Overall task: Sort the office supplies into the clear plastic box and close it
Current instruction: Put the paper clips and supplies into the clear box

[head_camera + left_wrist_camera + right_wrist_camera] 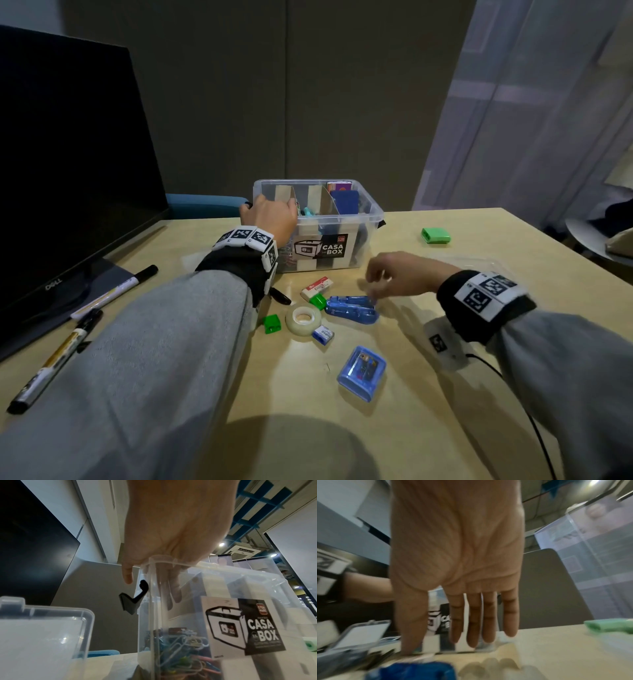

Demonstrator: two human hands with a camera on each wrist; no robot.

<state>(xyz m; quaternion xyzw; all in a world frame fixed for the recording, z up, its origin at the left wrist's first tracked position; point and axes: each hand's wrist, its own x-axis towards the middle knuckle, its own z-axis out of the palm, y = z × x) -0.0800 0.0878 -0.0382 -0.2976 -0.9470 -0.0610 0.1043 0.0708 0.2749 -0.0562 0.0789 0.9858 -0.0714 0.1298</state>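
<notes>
Mid-sort: my left hand (269, 214) reaches its straight fingers into the box (371, 212), holding nothing; my right hand (399, 274) hovers slack and empty over the stapler (352, 309), which needs grasping next.

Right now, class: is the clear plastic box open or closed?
Open. The clear plastic box has no lid on top; its dividers show, and the left hand reaches its fingers over the rim.

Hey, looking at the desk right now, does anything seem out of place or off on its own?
One green item sits alone on the table, right of the clear box and apart from the cluster in front of it. Two markers lie separately by the monitor. Nothing looks spilled or damaged.
</notes>
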